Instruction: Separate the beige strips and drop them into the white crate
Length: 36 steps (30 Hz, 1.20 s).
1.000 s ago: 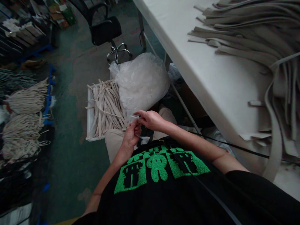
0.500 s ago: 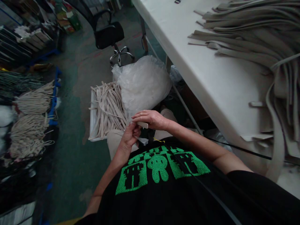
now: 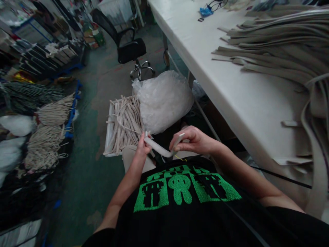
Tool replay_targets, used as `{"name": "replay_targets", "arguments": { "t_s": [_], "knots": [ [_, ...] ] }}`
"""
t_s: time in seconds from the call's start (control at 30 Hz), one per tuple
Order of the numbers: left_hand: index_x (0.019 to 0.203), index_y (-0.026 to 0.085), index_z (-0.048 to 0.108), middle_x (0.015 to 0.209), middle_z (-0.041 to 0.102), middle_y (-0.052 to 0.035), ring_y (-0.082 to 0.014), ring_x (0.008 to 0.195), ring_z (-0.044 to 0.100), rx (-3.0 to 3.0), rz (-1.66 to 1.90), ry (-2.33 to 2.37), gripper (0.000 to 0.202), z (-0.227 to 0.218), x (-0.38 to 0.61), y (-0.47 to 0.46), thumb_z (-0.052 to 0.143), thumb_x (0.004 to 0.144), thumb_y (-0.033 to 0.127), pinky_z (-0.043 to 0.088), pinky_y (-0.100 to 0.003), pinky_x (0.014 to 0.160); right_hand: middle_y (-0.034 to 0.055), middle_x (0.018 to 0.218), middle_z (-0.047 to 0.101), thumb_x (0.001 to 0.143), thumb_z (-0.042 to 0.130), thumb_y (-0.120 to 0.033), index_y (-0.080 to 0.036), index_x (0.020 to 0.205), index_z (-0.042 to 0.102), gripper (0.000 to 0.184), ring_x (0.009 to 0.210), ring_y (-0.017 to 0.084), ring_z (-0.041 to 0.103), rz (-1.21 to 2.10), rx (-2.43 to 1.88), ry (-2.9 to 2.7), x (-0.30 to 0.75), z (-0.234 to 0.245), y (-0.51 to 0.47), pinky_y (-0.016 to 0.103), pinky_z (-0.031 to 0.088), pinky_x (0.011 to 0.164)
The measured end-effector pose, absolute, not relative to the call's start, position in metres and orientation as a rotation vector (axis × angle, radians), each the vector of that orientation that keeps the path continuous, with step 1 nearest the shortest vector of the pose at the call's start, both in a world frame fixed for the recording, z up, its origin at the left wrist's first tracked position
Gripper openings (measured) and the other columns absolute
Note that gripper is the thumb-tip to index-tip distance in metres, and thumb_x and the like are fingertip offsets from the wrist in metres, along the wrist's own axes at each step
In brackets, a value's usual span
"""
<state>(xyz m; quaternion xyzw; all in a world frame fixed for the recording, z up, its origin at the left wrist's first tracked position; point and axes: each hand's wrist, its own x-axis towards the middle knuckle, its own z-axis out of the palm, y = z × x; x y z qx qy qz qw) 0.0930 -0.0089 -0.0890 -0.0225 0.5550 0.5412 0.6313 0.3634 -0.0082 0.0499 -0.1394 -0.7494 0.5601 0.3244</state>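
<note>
A pale fabric strap [image 3: 159, 148] hangs in a shallow curve between my two hands, in front of my shirt. My left hand [image 3: 143, 145] pinches one end of it. The other part is gripped by the fingers of my right hand [image 3: 189, 140], and a short end sticks up past them. Just beyond my left hand stands a white bin [image 3: 109, 132] filled with similar beige straps [image 3: 125, 120]. Beside those straps lies a large clear plastic bag [image 3: 166, 99] with whitish contents.
On the right a white table [image 3: 205, 68] carries a pile of grey-beige straps [image 3: 277, 41], some drooping over its edge. A wheeled office chair [image 3: 132, 49] stands ahead. Strap bundles [image 3: 46, 144] lie on the left, by a blue pallet [image 3: 70, 118].
My hands were close together and have moved apart, the right one going rightward. The strap now stretches between them. The camera view has shifted a little.
</note>
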Motion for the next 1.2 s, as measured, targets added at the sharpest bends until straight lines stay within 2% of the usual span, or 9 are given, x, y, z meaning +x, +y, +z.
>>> {"name": "replay_targets", "arguments": {
  "t_s": [0.17, 0.3, 0.4, 0.47, 0.57, 0.73, 0.8, 1.0, 1.2],
  "knots": [
    [0.075, 0.016, 0.06, 0.058, 0.062, 0.0025, -0.0073, 0.048, 0.055, 0.156, 1.451, 1.442, 0.036, -0.08, 0.074, 0.004, 0.072, 0.087, 0.048, 0.041, -0.016, 0.048, 0.0055, 0.079, 0.075, 0.089, 0.07, -0.054, -0.017, 0.092, 0.08, 0.039, 0.066, 0.016, 0.068, 2.059, -0.488, -1.748, 0.384, 0.041, -0.011, 0.026, 0.054, 0.062],
    [0.071, 0.015, 0.067, 0.058, 0.063, -0.0012, -0.0111, 0.053, 0.056, 0.784, 1.326, 1.482, 0.047, -0.062, 0.083, -0.007, 0.074, 0.08, 0.06, 0.043, -0.02, 0.052, 0.0067, 0.084, 0.076, 0.085, 0.071, -0.06, -0.014, 0.097, 0.079, 0.048, 0.068, 0.015, 0.067, 2.046, -0.67, -1.48, 0.36, 0.005, 0.008, 0.025, 0.054, 0.062],
    [0.075, 0.016, 0.072, 0.063, 0.067, -0.0032, -0.0145, 0.058, 0.057, 1.087, 1.066, 1.42, 0.05, -0.052, 0.095, -0.023, 0.075, 0.076, 0.066, 0.046, -0.024, 0.057, 0.0136, 0.114, 0.075, 0.081, 0.076, -0.061, -0.014, 0.1, 0.078, 0.05, 0.096, 0.021, 0.07, 1.917, -0.72, -1.222, 0.34, -0.013, 0.037, 0.031, 0.055, 0.081],
    [0.077, 0.016, 0.073, 0.064, 0.067, -0.0038, -0.0153, 0.058, 0.056, 1.177, 0.929, 1.379, 0.051, -0.05, 0.102, -0.033, 0.073, 0.077, 0.067, 0.045, -0.026, 0.057, 0.015, 0.14, 0.064, 0.077, 0.08, -0.059, -0.016, 0.096, 0.078, 0.047, 0.118, 0.025, 0.064, 1.901, -0.682, -1.103, 0.333, -0.016, 0.056, 0.035, 0.052, 0.093],
    [0.076, 0.016, 0.073, 0.064, 0.066, -0.0044, -0.0154, 0.057, 0.055, 1.198, 0.783, 1.333, 0.055, -0.051, 0.112, -0.045, 0.071, 0.076, 0.07, 0.042, -0.026, 0.055, 0.0138, 0.154, 0.052, 0.073, 0.084, -0.056, -0.016, 0.09, 0.076, 0.044, 0.132, 0.028, 0.055, 1.945, -0.558, -1.018, 0.329, -0.009, 0.076, 0.037, 0.05, 0.099],
    [0.084, 0.017, 0.075, 0.059, 0.062, -0.0025, -0.0136, 0.048, 0.048, 1.15, 0.659, 1.319, 0.063, -0.054, 0.122, -0.058, 0.067, 0.073, 0.078, 0.036, -0.025, 0.047, 0.0148, 0.149, 0.057, 0.08, 0.077, -0.054, -0.018, 0.097, 0.073, 0.04, 0.139, 0.03, 0.051, 1.945, -0.302, -0.95, 0.331, 0.011, 0.082, 0.045, 0.047, 0.107],
    [0.085, 0.017, 0.074, 0.056, 0.059, -0.0015, -0.013, 0.045, 0.046, 1.105, 0.64, 1.318, 0.067, -0.054, 0.124, -0.062, 0.066, 0.07, 0.082, 0.033, -0.025, 0.044, 0.0138, 0.145, 0.061, 0.084, 0.072, -0.054, -0.019, 0.099, 0.072, 0.038, 0.136, 0.029, 0.055, 1.966, -0.301, -0.894, 0.331, 0.012, 0.08, 0.047, 0.047, 0.107],
    [0.07, 0.018, 0.065, 0.052, 0.055, -0.0011, -0.0112, 0.042, 0.042, 1.028, 0.645, 1.297, 0.064, -0.061, 0.13, -0.07, 0.068, 0.07, 0.082, 0.029, -0.025, 0.042, 0.0136, 0.117, 0.076, 0.085, 0.074, -0.05, -0.018, 0.105, 0.07, 0.039, 0.105, 0.024, 0.074, 1.946, -0.437, -0.756, 0.321, 0.002, 0.074, 0.038, 0.056, 0.095],
    [0.071, 0.018, 0.063, 0.057, 0.058, -0.0017, -0.014, 0.048, 0.047, 1.059, 0.596, 1.286, 0.065, -0.069, 0.13, -0.077, 0.067, 0.068, 0.083, 0.034, -0.026, 0.047, 0.0112, 0.094, 0.08, 0.072, 0.088, -0.043, -0.015, 0.099, 0.072, 0.042, 0.084, 0.022, 0.076, 1.953, -0.564, -0.79, 0.32, 0.009, 0.076, 0.035, 0.06, 0.084]
  ]
}}
